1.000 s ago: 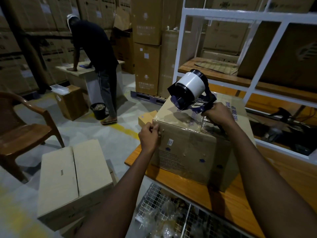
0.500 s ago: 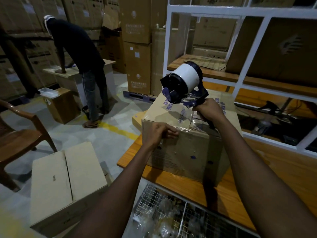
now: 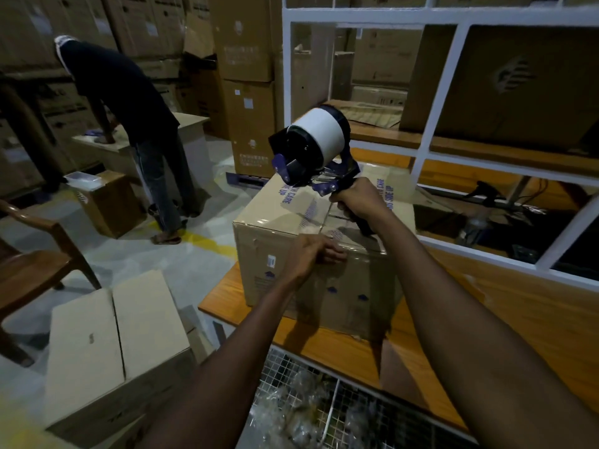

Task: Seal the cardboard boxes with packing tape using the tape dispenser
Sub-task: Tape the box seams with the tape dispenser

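A brown cardboard box [image 3: 285, 215] with blue print stands on the wooden table [image 3: 486, 306]. Clear tape runs across its top and down its near face. My right hand [image 3: 359, 197] grips the handle of a dark blue tape dispenser [image 3: 311, 147] with a white tape roll, held above the box top. My left hand [image 3: 316, 254] presses with its fingers on the tape at the box's near top edge.
A closed cardboard box [image 3: 107, 345] sits on the floor at lower left, by a wooden chair [image 3: 32, 264]. A person [image 3: 129, 105] bends over a table at the back left. White shelving [image 3: 437, 92] with boxes stands behind the table. A wire basket [image 3: 311, 406] lies below.
My left hand has slid right along the box's near top edge, onto the tape. The dispenser stays raised over the box in my right hand. The camera has shifted a little.
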Demonstrator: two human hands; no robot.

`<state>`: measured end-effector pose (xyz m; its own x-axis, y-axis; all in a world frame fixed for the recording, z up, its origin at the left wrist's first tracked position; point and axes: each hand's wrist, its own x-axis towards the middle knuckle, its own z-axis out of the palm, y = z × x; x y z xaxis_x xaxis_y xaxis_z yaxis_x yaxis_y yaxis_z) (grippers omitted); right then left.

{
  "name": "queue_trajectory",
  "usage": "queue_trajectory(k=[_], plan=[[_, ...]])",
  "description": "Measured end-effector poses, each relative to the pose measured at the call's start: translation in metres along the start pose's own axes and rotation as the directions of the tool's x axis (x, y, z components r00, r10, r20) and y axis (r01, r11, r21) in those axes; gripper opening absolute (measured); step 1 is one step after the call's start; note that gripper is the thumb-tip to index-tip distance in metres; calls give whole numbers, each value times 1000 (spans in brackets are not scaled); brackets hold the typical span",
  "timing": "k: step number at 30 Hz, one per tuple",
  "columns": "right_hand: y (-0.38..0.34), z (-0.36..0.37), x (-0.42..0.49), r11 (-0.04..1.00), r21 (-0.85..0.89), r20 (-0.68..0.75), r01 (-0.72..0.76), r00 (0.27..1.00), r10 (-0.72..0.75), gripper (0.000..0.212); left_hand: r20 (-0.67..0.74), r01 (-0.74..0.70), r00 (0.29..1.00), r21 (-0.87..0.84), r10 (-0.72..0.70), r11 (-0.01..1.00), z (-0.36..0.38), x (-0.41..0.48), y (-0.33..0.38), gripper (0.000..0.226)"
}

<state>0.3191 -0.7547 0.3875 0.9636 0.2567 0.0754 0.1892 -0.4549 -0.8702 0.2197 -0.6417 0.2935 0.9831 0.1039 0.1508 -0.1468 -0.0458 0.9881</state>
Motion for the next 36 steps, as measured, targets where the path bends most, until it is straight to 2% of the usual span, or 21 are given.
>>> queue_trajectory(k=[4,9,15,19,21,23,25,28,32,34,36], plan=[[11,-48,2,1000,-10,9,-5,1000,5,11,-27,29,999,11,-29,1000,6,-3,-1,40],[34,-97,3,1000,6,47,-22,999,22,13,48,24,998,67,-27,997,63,2,14,41],[72,-99,-2,1000,-22,134,1,991,2,21,-29,20,999,158,-16,987,109,-1,4,31],[81,-100,2,1000,21,158,14,987,-17,15,-114,6,993,307,31,952,130,-12,0,26],[83,-100,2,999,49,168,10,986,-18,15,-151,-27,980,554,132,832,141,-20,3,34],[85,-101,2,997,82,185,5,982,-20,21,-146,-12,967,792,208,611,154,-26,7,44],[87,-101,2,995,98,195,6,981,-25,25,-186,66,958,884,218,464,168,-27,9,44],[87,-102,4,996,89,191,13,981,-30,26,-234,111,928,917,292,382,179,-24,7,35],[86,-101,4,997,71,203,15,979,-29,25,-117,-26,918,936,379,352,165,-21,-2,19],[86,-102,4,996,87,206,13,978,-31,24,-86,-48,905,953,417,299,155,-20,-2,19],[87,-102,4,996,88,199,11,980,-28,23,-66,-33,887,978,458,204,148,-18,-4,23]])
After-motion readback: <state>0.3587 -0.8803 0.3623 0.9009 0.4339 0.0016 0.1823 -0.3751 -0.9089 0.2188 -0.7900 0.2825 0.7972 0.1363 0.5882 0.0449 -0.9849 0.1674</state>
